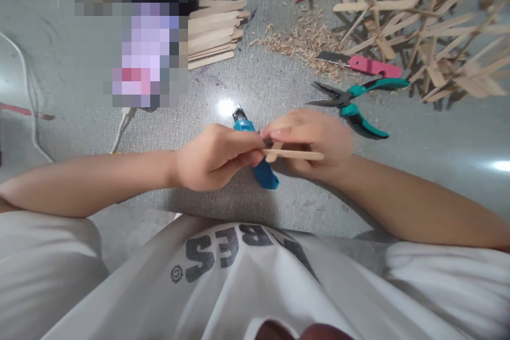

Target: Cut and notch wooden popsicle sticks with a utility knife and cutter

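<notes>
My left hand point(215, 156) and my right hand point(314, 141) meet in the middle of the view, both pinched on crossed wooden craft sticks point(295, 154). One stick lies level and points right, and a shorter piece crosses it at a slant. A blue utility knife point(255, 154) sits on the grey floor right beneath the hands, its blade end pointing away from me; I cannot tell if either hand touches it.
Teal-handled pliers point(354, 106) and a pink utility knife point(370, 66) lie to the far right, beside wood shavings point(303, 42). A stack of craft sticks point(213, 34) lies at the back, a heap of glued stick crosses point(430, 21) at the far right. A white cable point(123, 122) runs left.
</notes>
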`<state>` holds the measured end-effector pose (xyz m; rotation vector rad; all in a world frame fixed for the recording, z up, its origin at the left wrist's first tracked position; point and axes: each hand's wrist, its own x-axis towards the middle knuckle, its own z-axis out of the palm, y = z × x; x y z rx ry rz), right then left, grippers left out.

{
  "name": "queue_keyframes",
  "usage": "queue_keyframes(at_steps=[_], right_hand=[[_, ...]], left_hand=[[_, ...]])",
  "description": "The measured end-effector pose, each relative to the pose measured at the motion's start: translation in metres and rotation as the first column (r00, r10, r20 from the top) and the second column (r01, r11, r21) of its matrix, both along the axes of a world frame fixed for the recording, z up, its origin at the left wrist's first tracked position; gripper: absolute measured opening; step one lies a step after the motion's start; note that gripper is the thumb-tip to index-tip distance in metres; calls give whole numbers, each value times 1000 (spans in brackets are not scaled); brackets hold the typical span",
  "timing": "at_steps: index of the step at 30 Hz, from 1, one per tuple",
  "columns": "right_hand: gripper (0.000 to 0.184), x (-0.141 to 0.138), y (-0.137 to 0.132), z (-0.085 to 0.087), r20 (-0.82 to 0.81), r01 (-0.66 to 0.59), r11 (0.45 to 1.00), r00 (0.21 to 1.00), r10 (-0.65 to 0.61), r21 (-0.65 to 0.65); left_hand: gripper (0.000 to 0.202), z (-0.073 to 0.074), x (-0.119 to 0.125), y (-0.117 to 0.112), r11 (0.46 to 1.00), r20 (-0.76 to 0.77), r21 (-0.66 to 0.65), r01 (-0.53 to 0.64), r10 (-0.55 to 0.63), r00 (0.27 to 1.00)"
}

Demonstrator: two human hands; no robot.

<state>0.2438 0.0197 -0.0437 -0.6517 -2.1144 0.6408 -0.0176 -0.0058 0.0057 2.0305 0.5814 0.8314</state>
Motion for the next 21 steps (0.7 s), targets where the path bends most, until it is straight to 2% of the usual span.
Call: queue_keyframes(at_steps=[2, 4, 6, 11, 13, 16, 18, 21], right_hand=[[21, -1, 6, -2, 2, 138, 990, 990, -138, 12], [16, 0, 14, -1, 53, 252, 967, 966, -253, 21], [12, 1, 22, 1, 105, 308, 949, 944, -314, 66], [16, -1, 28, 2, 248, 387, 903, 871, -425, 189], [20, -2, 24, 4, 200, 370, 913, 894, -400, 171], [27, -5, 13, 11, 11, 211, 969, 977, -214, 130], [27, -7, 6, 15, -68, 143, 981, 988, -135, 132], [17, -11, 0, 18, -57, 196, 973, 980, -191, 125]], left_hand=[[32, 1, -1, -2, 1000, 45, -16, -10, 11, 999], [41, 2, -2, -4, 995, 54, -23, -94, 95, 994], [40, 3, -1, -5, 981, 52, -42, -191, 193, 980], [36, 5, 4, -2, 905, -117, -199, -375, 358, 926], [37, 4, 5, 0, 888, -150, -226, -401, 375, 915], [39, 2, 5, 3, 885, -168, -215, -413, 383, 908], [38, 1, 5, 4, 887, -177, -192, -420, 390, 904], [36, 1, 5, 3, 888, -205, -184, -422, 385, 900]])
